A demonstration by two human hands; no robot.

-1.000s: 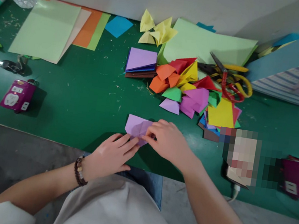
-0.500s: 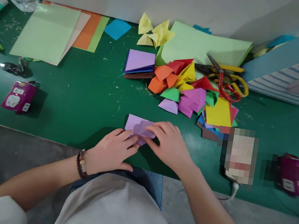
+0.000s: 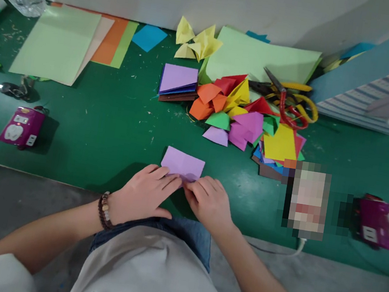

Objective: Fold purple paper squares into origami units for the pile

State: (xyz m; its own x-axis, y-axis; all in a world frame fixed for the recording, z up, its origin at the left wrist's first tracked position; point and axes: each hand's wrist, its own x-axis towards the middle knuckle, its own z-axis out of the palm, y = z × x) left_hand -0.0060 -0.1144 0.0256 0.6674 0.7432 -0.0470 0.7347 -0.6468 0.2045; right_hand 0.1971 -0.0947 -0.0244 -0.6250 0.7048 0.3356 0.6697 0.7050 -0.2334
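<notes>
A light purple sheet of folding paper (image 3: 183, 162) lies on the green table in front of me, with a crease line across it. My left hand (image 3: 149, 188) rests on its near left edge, fingers stretched out and pressing down, thumb apart. At the near right edge, my right hand (image 3: 210, 202) has its fingers curled together, thumb and forefinger pinching the paper. Both sets of fingertips nearly meet at the near edge, which they partly hide. Beyond them lies a stack of square papers (image 3: 178, 79), purple on top.
Folded paper pieces (image 3: 237, 106) in several colours lie ahead, beside scissors (image 3: 289, 99) with red and yellow handles. Pale green sheets (image 3: 58, 42), keys (image 3: 15, 89) and a purple power socket (image 3: 23, 128) are at left. A pixelated object (image 3: 308, 202) with a cable lies right.
My right hand has moved down from the paper's upper right side to its near edge, fingers now more curled. More of the paper's face shows. The left hand stays nearly in place.
</notes>
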